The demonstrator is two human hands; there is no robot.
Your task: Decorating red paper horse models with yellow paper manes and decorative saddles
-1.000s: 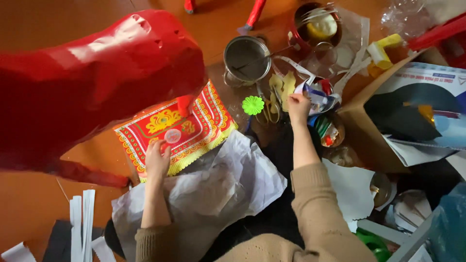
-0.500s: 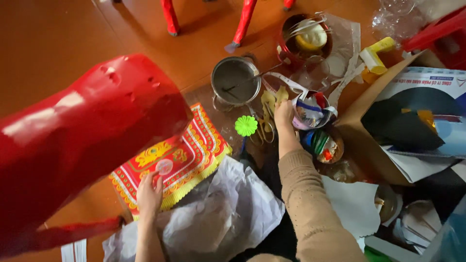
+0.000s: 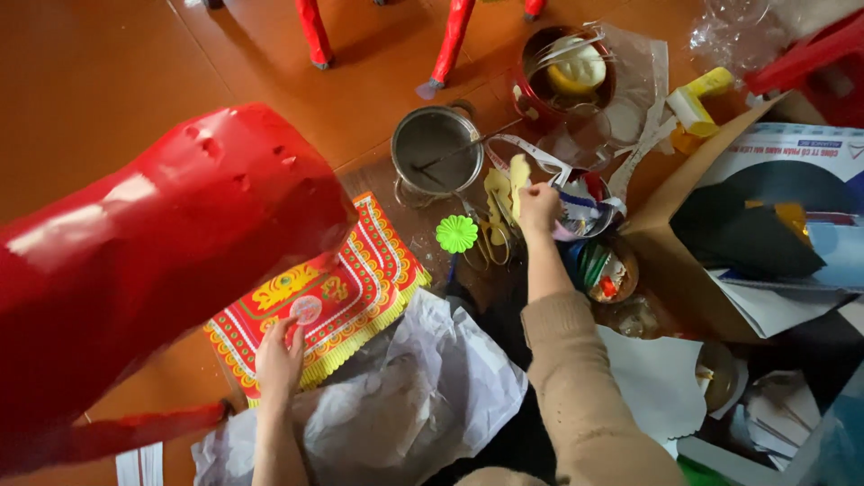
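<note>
Floor clutter: hands press red cloth [image 3: 333, 301], pinch yellow scrap [image 3: 519, 171].

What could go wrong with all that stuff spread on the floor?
The right hand reaches over the scissors and a crowded pile, so it might nick a finger or knock the metal pot beside them. The left hand presses on the red and gold patterned paper; with the big red paper figure hanging right over it, the paper could crease or tear.

Bright daylight, glare, slight blur
</note>
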